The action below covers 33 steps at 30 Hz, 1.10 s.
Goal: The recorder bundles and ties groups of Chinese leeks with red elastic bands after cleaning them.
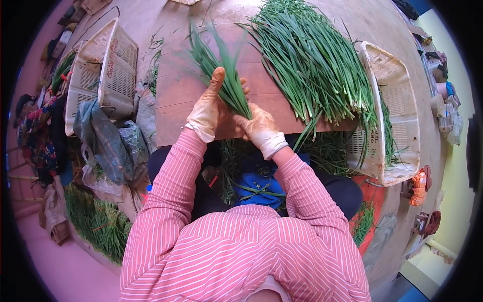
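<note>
Both my hands wear stained, pale gloves above the near part of a reddish-brown wooden board [177, 113]. A small bunch of long, flat green leaves, like garlic chives [226, 81], lies in my left hand [211, 102], thumb raised along it and fingers behind. My right hand [258, 124] is at the bunch's lower end, its fingers touching or close to the stems; its exact hold is unclear. The leaf tips fan out towards the far left and are blurred. On the board's right part lies a large heap of the same leaves [313, 64], pale stem ends towards me.
White plastic crates stand at left [119, 71] and right [403, 98], the right one with leaves over its wall. Plastic bags [109, 143] lie by the left crate. Tied green bundles [102, 226] lie at lower left. Blue cloth or plastic [260, 188] and loose leaves are below the board.
</note>
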Available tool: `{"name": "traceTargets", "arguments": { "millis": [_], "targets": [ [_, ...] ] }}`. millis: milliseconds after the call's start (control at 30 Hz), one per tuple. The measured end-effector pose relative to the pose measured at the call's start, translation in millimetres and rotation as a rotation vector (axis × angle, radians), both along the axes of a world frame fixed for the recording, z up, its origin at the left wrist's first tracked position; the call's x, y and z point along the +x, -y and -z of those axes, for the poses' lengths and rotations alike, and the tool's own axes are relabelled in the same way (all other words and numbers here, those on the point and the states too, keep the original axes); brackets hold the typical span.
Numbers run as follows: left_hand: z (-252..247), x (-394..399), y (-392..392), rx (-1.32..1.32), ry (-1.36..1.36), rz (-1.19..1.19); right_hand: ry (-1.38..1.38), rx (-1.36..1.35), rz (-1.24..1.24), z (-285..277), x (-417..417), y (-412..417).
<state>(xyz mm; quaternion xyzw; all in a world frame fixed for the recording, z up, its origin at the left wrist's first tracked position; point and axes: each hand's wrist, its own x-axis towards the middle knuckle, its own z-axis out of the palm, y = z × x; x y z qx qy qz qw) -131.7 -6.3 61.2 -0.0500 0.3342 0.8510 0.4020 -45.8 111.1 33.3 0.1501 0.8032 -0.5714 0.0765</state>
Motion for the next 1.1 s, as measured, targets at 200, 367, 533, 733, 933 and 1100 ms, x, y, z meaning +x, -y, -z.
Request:
{"name": "traceTargets", "arguments": {
  "millis": [200, 367, 533, 733, 933, 1100],
  "targets": [
    [26.8, 18.2, -3.0, -0.152, 0.246, -0.282, -0.192, 1.0, -0.12, 6.8, 0.3, 32.1],
    [41.7, 12.8, 3.4, 0.023, 0.245, -0.408, -0.057, 1.051, -0.125, 18.4, 52.4, 5.8],
    [26.6, 0.7, 25.4, 0.343, 0.151, -0.353, -0.236, 0.737, 0.113, 26.1, 94.9, -49.5],
    [26.8, 7.6, 19.2, 0.477, 0.134, -0.178, -0.425, 0.319, 0.069, -37.8, 58.4, -44.0],
    [18.9, 18.2, 12.1, 0.377, 0.091, -0.184, -0.133, 0.019, 0.03, -41.2, 47.5, -14.1],
    [17.7, 21.8, 9.2, 0.33, 0.087, -0.187, 0.133, -0.44, 0.05, -40.3, 50.1, -10.5]
  ]
}}
